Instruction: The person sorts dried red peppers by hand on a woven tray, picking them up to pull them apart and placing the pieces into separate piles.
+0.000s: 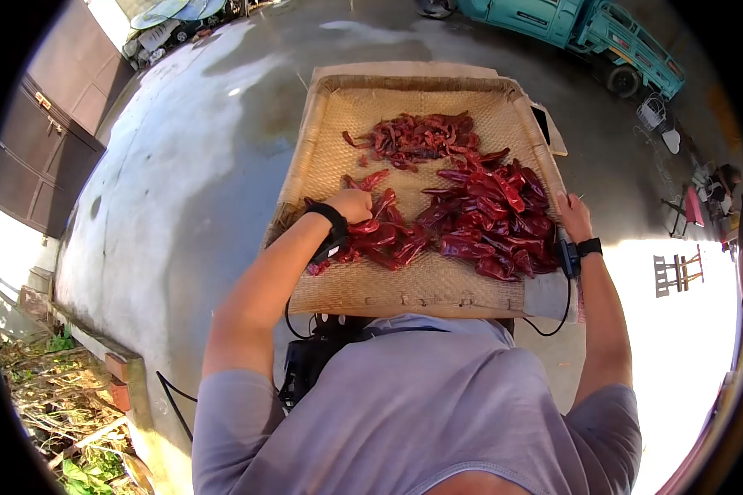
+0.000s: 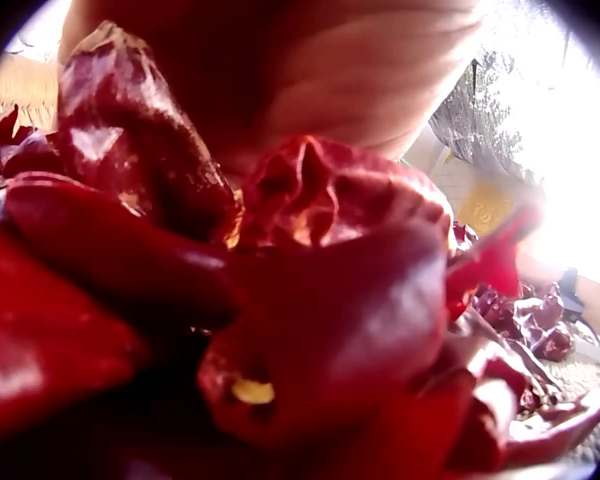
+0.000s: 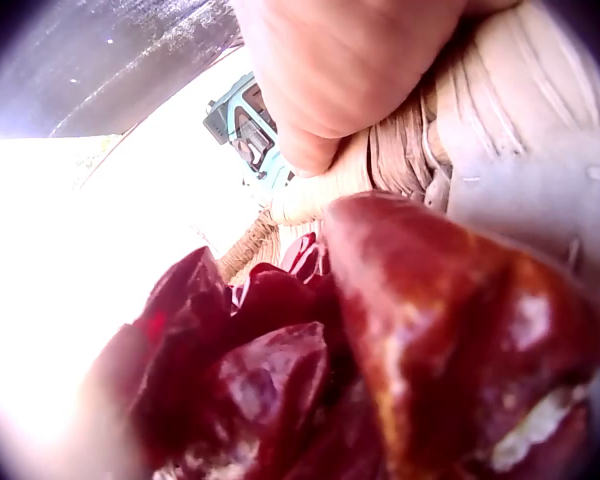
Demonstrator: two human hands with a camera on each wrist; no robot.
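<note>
A shallow woven bamboo tray in the head view bears dried red chili peppers. My left hand reaches down into the smaller pile of peppers on the left, its fingertips hidden. The left wrist view shows this hand close over wrinkled peppers; I cannot tell whether it pinches one. At the tray's right edge, my right hand grips the rim beside the larger pile of whole peppers. In the right wrist view the hand lies over the bound rim, with glossy peppers below.
Smaller, darker pepper pieces lie at the tray's far end. Cardboard sticks out under the tray, with a dark flat object on it. A teal truck stands beyond, on a concrete yard. Cables hang near both arms.
</note>
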